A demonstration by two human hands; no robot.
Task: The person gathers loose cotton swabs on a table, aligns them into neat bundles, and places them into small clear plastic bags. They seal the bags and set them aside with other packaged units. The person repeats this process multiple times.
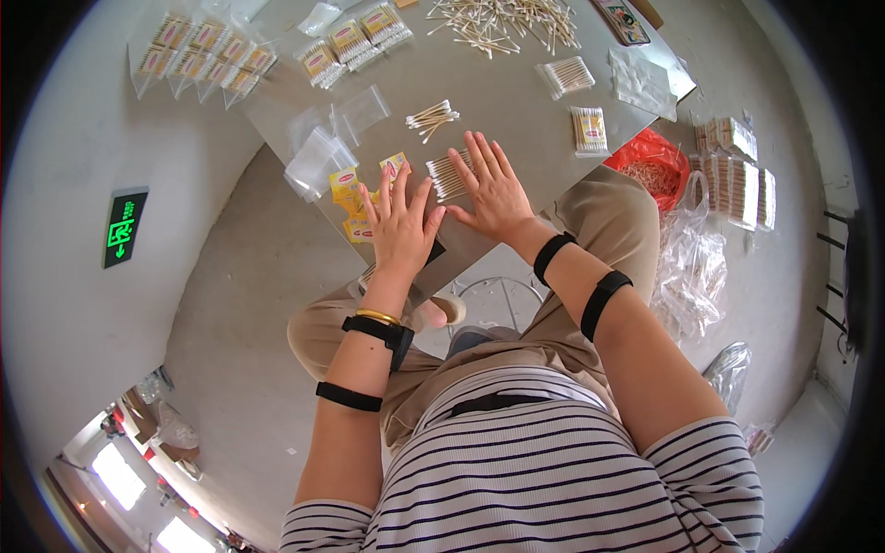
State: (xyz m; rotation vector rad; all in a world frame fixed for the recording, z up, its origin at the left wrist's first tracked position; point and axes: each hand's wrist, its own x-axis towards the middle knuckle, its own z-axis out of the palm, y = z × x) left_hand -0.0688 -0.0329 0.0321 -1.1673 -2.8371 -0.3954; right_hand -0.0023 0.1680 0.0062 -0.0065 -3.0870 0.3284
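My right hand (498,195) lies flat with its fingers stretched out, over the right part of a neat row of cotton swabs (444,178) on the table. My left hand (400,230) is spread, its fingertips beside the yellow printed cards (345,191); some cards are partly hidden under it. Both thumbs point inward and almost meet. Just beyond the row is a small loose bunch of cotton swabs (431,117). Clear plastic bags (320,163) lie to the left of the cards. A dark object at the table's near edge is mostly covered by my left hand.
At the far side is a big heap of cotton swabs (505,23). Filled packs (348,41) stand at the far left, with two more packs (589,131) at the right. A phone (620,20) lies far right. Beside my knee sits a red bag (653,164) of swabs.
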